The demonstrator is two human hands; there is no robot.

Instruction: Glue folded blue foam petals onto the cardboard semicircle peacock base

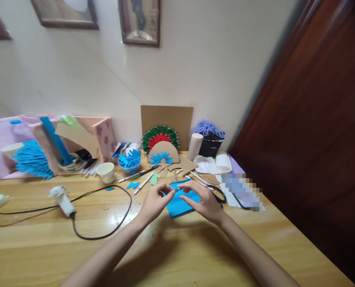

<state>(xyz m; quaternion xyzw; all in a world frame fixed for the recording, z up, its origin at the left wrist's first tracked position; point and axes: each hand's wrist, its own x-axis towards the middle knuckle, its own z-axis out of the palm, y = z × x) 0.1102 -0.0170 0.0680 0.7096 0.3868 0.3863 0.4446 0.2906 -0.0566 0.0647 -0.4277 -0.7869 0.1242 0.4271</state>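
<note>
Fingers [168,190] seemingly pinch blue paper [179,205] beside scissors [217,195].

No text, label or number is legible on anything in view.

Near me the desk [171,255] lies bare, so my arms slide in freely. To the left a black cable [105,233] loops across the wood from the glue gun [62,199]. Beyond the blue sheet [179,205], markers [135,175], a paper cup [106,172] and cardboard scraps [183,164] crowd the way. Scissors [219,195] lie just right of it.
</note>
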